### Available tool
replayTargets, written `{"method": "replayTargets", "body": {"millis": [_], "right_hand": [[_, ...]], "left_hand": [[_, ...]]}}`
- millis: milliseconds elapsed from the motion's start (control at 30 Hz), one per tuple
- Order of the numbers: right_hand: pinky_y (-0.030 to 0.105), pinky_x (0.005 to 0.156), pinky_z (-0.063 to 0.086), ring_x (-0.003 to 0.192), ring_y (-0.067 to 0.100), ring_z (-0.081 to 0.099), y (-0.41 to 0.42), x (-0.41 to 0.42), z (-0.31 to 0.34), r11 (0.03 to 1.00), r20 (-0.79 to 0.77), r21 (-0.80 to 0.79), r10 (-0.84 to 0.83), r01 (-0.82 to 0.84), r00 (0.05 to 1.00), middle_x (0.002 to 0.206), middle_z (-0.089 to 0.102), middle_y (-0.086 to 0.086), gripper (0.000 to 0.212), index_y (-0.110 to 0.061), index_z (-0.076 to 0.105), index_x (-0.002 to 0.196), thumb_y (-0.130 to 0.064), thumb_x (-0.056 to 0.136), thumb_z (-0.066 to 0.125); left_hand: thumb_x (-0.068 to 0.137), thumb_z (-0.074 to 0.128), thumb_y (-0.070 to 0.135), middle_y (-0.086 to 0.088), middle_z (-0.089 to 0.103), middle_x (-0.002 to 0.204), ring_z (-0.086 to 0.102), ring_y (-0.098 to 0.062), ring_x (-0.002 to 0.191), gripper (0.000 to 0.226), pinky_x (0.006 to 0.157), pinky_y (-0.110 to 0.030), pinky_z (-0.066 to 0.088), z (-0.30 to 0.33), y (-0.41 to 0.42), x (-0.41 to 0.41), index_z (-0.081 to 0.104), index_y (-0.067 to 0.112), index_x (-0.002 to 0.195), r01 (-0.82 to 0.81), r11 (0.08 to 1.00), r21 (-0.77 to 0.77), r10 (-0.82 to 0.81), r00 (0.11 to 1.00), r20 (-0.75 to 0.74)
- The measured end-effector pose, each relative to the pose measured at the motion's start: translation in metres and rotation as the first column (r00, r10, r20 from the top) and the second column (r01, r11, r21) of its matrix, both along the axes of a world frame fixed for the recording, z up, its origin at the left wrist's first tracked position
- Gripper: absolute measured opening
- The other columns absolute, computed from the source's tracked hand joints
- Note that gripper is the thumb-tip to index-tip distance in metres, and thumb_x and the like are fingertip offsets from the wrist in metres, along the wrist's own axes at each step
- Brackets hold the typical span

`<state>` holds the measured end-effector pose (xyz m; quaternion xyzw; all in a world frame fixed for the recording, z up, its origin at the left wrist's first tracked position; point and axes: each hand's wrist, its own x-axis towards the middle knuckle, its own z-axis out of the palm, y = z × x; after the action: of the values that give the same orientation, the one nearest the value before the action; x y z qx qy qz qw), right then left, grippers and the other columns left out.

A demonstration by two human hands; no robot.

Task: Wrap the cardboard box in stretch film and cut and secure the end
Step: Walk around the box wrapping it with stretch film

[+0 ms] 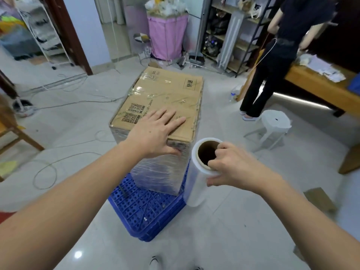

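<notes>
A tall cardboard box (pixel 165 94) stands on a blue plastic crate (pixel 144 211) in the middle of the floor. Shiny stretch film (pixel 161 170) covers its near side. My left hand (pixel 155 131) lies flat on the box's top near corner, fingers straight, thumb down over the edge. My right hand (pixel 231 164) grips the upper end of the stretch film roll (pixel 196 184), fingers hooked into its brown cardboard core. The roll stands upright just right of the box's near corner, close against the wrapped side.
A person in dark clothes (pixel 278 55) stands at the back right by a wooden table (pixel 319 88). A white plastic stool (pixel 272 125) sits right of the box. Cables (pixel 58 164) trail over the floor at left. A pink hamper (pixel 167 36) and shelves stand behind.
</notes>
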<state>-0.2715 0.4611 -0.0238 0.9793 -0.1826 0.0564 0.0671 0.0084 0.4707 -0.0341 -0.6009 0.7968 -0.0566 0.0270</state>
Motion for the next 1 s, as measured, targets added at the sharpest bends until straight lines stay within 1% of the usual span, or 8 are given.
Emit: {"method": "replayTargets", "body": {"millis": [200, 267, 333, 400, 600, 733, 900, 1000], "right_hand": [[0.037, 0.071, 0.050, 0.072, 0.017, 0.032, 0.018, 0.007, 0.005, 0.995, -0.049, 0.081, -0.057, 0.061, 0.997, 0.060, 0.031, -0.008, 0.047, -0.028, 0.036, 0.067, -0.044, 0.070, 0.080], [0.037, 0.087, 0.049, 0.072, 0.018, 0.040, 0.019, 0.006, 0.002, 0.993, -0.089, 0.075, -0.084, 0.091, 0.992, 0.060, 0.041, -0.007, 0.039, -0.025, 0.042, 0.068, -0.043, 0.074, 0.077], [0.033, 0.109, 0.035, 0.074, 0.019, 0.048, 0.024, 0.004, -0.001, 0.993, -0.129, 0.033, -0.112, 0.117, 0.985, 0.063, 0.051, -0.006, 0.030, -0.021, 0.047, 0.073, -0.040, 0.081, 0.070], [0.033, 0.115, 0.028, 0.072, 0.020, 0.051, 0.034, 0.008, -0.006, 0.985, -0.115, -0.016, -0.170, 0.169, 0.979, 0.063, 0.052, -0.006, 0.023, -0.019, 0.047, 0.075, -0.033, 0.084, 0.064], [0.037, 0.092, 0.046, 0.051, 0.020, 0.051, 0.059, 0.042, -0.025, 0.885, 0.177, -0.083, -0.439, 0.458, 0.881, 0.048, 0.051, -0.004, 0.060, -0.020, 0.038, 0.065, -0.073, 0.078, 0.062], [0.036, 0.077, 0.047, 0.042, 0.022, 0.046, 0.060, 0.049, -0.031, 0.867, 0.279, -0.091, -0.450, 0.490, 0.848, 0.042, 0.048, 0.001, 0.052, -0.019, 0.043, 0.057, -0.056, 0.081, 0.070], [0.036, 0.082, 0.048, 0.044, 0.022, 0.038, 0.060, 0.048, -0.027, 0.859, 0.217, -0.077, -0.481, 0.506, 0.850, 0.041, 0.043, -0.001, 0.054, -0.021, 0.033, 0.061, -0.054, 0.081, 0.071], [0.040, 0.091, 0.049, 0.058, 0.023, 0.049, 0.070, 0.051, -0.025, 0.817, 0.168, -0.057, -0.558, 0.573, 0.813, 0.049, 0.042, -0.002, 0.051, -0.022, 0.035, 0.064, -0.055, 0.082, 0.070]], "left_hand": [[0.075, 0.032, 0.098, -0.003, 0.004, 0.173, 0.006, -0.027, 0.158, 0.112, 0.127, -0.044, 0.004, -0.002, 0.001, 0.004, -0.009, 0.040, 0.162, 0.008, 1.000, -0.013, -0.008, 1.000, -0.006], [0.074, 0.033, 0.098, -0.003, 0.004, 0.173, 0.005, -0.027, 0.158, 0.113, 0.127, -0.044, 0.004, -0.002, 0.001, 0.004, -0.009, 0.040, 0.161, 0.002, 1.000, -0.008, -0.002, 1.000, -0.002], [0.074, 0.035, 0.098, -0.003, 0.005, 0.173, 0.006, -0.028, 0.158, 0.113, 0.128, -0.045, 0.005, 0.000, 0.000, 0.002, -0.007, 0.041, 0.162, -0.001, 1.000, 0.003, 0.001, 1.000, -0.010], [0.073, 0.036, 0.099, -0.002, 0.006, 0.173, 0.006, -0.027, 0.158, 0.114, 0.128, -0.045, 0.005, 0.000, 0.000, 0.001, -0.006, 0.041, 0.162, -0.009, 1.000, 0.007, 0.009, 1.000, -0.014], [0.073, 0.041, 0.097, -0.002, 0.008, 0.172, 0.008, -0.027, 0.158, 0.113, 0.127, -0.044, 0.008, 0.001, 0.006, 0.001, -0.003, 0.042, 0.162, -0.027, 1.000, 0.003, 0.027, 0.999, -0.025], [0.068, 0.051, 0.095, -0.003, 0.012, 0.172, 0.010, -0.026, 0.157, 0.118, 0.128, -0.046, 0.010, 0.004, 0.008, 0.000, 0.005, 0.041, 0.163, -0.027, 0.999, 0.022, 0.029, 0.998, -0.062], [0.068, 0.080, 0.070, 0.001, 0.010, 0.171, 0.007, -0.023, 0.157, 0.117, 0.125, -0.043, 0.008, 0.029, 0.004, 0.019, 0.019, 0.038, 0.162, 0.118, 0.965, 0.233, -0.058, 0.966, -0.252], [0.077, 0.067, 0.078, 0.005, 0.008, 0.172, 0.010, -0.022, 0.158, 0.107, 0.126, -0.049, 0.006, 0.029, -0.002, 0.050, 0.008, 0.048, 0.161, 0.204, 0.957, 0.208, -0.183, 0.976, -0.115]]}}
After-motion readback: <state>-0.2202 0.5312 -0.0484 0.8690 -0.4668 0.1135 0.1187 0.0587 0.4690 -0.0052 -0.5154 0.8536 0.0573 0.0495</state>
